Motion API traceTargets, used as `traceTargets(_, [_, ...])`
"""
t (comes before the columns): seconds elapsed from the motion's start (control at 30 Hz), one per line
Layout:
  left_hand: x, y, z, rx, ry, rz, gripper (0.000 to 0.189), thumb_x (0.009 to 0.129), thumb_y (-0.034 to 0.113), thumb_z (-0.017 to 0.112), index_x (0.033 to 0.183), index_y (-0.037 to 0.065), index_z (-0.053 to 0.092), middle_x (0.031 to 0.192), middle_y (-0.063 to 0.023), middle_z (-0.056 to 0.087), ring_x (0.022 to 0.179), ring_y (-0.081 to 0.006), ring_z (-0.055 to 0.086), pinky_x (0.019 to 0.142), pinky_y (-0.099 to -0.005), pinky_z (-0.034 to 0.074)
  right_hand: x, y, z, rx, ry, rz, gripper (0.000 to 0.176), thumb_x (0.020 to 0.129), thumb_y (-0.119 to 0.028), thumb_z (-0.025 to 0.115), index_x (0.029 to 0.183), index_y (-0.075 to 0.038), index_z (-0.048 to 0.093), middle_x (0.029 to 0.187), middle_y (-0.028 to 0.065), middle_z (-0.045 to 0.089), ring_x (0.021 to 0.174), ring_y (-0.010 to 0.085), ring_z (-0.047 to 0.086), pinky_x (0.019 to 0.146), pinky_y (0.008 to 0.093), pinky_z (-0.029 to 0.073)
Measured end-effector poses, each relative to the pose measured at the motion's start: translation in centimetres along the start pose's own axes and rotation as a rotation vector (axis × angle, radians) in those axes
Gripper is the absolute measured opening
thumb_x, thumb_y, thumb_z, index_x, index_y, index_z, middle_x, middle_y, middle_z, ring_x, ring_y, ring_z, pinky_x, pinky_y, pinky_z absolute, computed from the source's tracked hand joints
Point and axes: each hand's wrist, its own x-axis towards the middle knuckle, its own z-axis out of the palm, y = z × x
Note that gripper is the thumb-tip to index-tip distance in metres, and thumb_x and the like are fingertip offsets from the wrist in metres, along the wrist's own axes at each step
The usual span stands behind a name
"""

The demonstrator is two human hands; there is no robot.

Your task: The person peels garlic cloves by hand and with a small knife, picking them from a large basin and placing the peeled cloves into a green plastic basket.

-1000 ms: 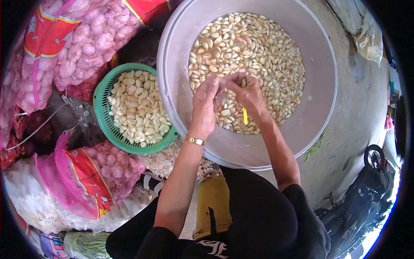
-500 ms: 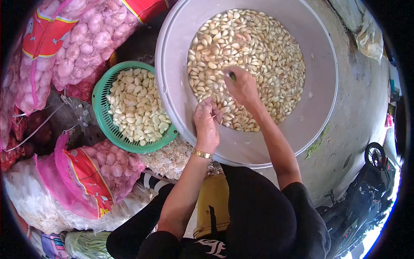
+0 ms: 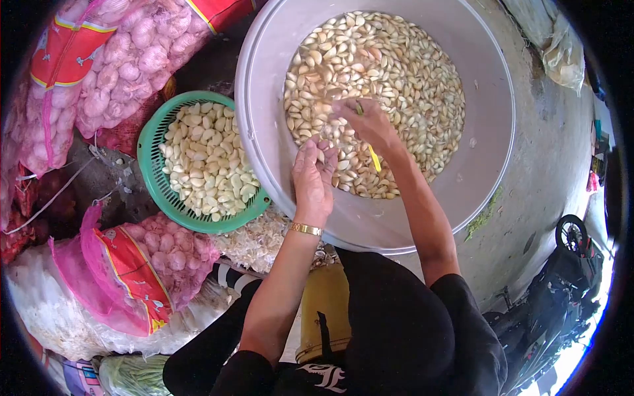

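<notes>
My left hand (image 3: pixel 313 181), wearing a gold watch band at the wrist, is over the near left inside of a big grey tub (image 3: pixel 487 132). Its fingertips pinch a pale garlic clove (image 3: pixel 321 156). To its right, my right hand (image 3: pixel 373 127) is closed around a small knife whose yellow handle (image 3: pixel 374 159) sticks out below the palm; the fingertips are blurred and the blade is not clear. Below both hands, many unpeeled garlic cloves (image 3: pixel 416 86) lie in water in the tub.
Left of the tub stands a green basket (image 3: pixel 153 173) of peeled cloves (image 3: pixel 211 155). Loose garlic skins (image 3: pixel 254 241) lie beside it. Pink net sacks of garlic bulbs (image 3: pixel 135 72) fill the upper left; another net sack (image 3: pixel 168 247) sits below. A motorcycle (image 3: pixel 561 290) stands at right.
My left hand has turned and opened upward slightly, showing the clove at its fingertips. My right hand has shifted a little, and the yellow handle now shows below it.
</notes>
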Motion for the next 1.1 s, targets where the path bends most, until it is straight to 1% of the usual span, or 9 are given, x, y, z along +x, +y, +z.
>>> traceTargets(0.23, [0.1,0.1,1.2,-0.049,0.023,-0.031,0.036,0.098,0.033,0.056,0.120,0.005,0.054,0.107,-0.0018,0.055,0.100,-0.0134,0.056,0.095,-0.0309,0.047,-3.7,0.4,-0.5,0.123,-0.078,0.083,0.029,0.086,-0.031,0.070,0.095,-0.004,0.071,0.082,0.0026,0.068,0.060,0.0080,0.050,0.054,0.0265,0.043])
traceTargets(0.4, [0.5,0.3,0.8,-0.073,-0.058,-0.059,0.033,0.099,0.032,0.054,0.116,0.003,0.055,0.107,-0.0031,0.055,0.097,-0.0130,0.057,0.093,-0.0267,0.049,-5.5,1.5,1.8,-0.206,-0.045,-0.236,0.023,0.081,-0.024,0.076,0.090,-0.003,0.072,0.084,0.0100,0.069,0.077,0.0140,0.061,0.071,0.0317,0.050])
traceTargets(0.47, [0.5,0.1,0.8,-0.187,0.109,-0.049,0.026,0.099,0.023,0.055,0.111,0.000,0.056,0.096,-0.0054,0.057,0.094,-0.0180,0.060,0.085,-0.0270,0.054,-3.7,1.3,1.1,-0.228,-0.074,-0.306,0.020,0.082,-0.020,0.074,0.094,-0.004,0.072,0.085,0.0109,0.069,0.079,0.0153,0.063,0.073,0.0325,0.051])
traceTargets(0.53, [0.7,0.0,0.6,-0.197,0.113,-0.057,0.024,0.099,0.023,0.055,0.108,0.001,0.056,0.093,-0.0052,0.057,0.090,-0.0177,0.060,0.083,-0.0277,0.054,-0.2,0.5,0.7,-0.273,0.147,-0.343,0.020,0.083,-0.017,0.069,0.101,-0.007,0.071,0.090,0.0111,0.071,0.083,0.0212,0.067,0.075,0.0352,0.052])
traceTargets(0.73, [0.6,0.1,0.3,-0.206,0.041,-0.067,0.022,0.099,0.024,0.055,0.104,0.002,0.056,0.089,-0.0047,0.055,0.080,-0.0180,0.055,0.078,-0.0316,0.052,8.9,0.0,1.4,-0.905,0.269,-0.535,0.033,0.081,-0.010,0.062,0.113,-0.014,0.066,0.101,0.0141,0.069,0.093,0.0315,0.067,0.076,0.0413,0.054])
traceTargets(0.8, [0.8,-0.1,0.1,-0.215,0.019,-0.067,0.023,0.099,0.024,0.055,0.103,0.002,0.056,0.088,-0.0047,0.054,0.079,-0.0184,0.055,0.077,-0.0326,0.052,9.2,0.0,1.5,-1.072,0.230,-0.361,0.035,0.081,-0.017,0.066,0.116,-0.015,0.066,0.103,0.0155,0.068,0.095,0.0336,0.065,0.081,0.0428,0.052])
traceTargets(0.93, [1.0,-0.4,-0.2,-0.186,0.037,-0.071,0.026,0.099,0.027,0.055,0.105,0.001,0.055,0.090,-0.0048,0.054,0.081,-0.0184,0.054,0.077,-0.0325,0.051,6.4,0.5,0.4,-0.821,0.297,-0.400,0.036,0.079,-0.015,0.068,0.115,-0.015,0.067,0.102,0.0150,0.069,0.092,0.0320,0.066,0.081,0.0407,0.052])
traceTargets(1.03, [1.1,-0.6,0.2,-0.178,0.034,-0.070,0.029,0.100,0.030,0.052,0.107,0.001,0.054,0.092,-0.0055,0.055,0.083,-0.0182,0.054,0.078,-0.0324,0.051,1.4,-1.0,-0.5,-0.520,0.082,-0.215,0.036,0.080,-0.016,0.074,0.114,-0.007,0.068,0.105,0.0103,0.070,0.083,0.0161,0.065,0.078,0.0323,0.051])
traceTargets(1.1, [1.0,-0.2,0.8,-0.169,0.043,-0.068,0.031,0.101,0.031,0.051,0.108,0.002,0.054,0.093,-0.0062,0.056,0.084,-0.0181,0.055,0.079,-0.0323,0.051,-2.2,-1.6,-0.1,-0.407,-0.002,-0.196,0.035,0.081,-0.017,0.073,0.114,-0.007,0.068,0.104,0.0114,0.071,0.086,0.0169,0.065,0.079,0.0325,0.051])
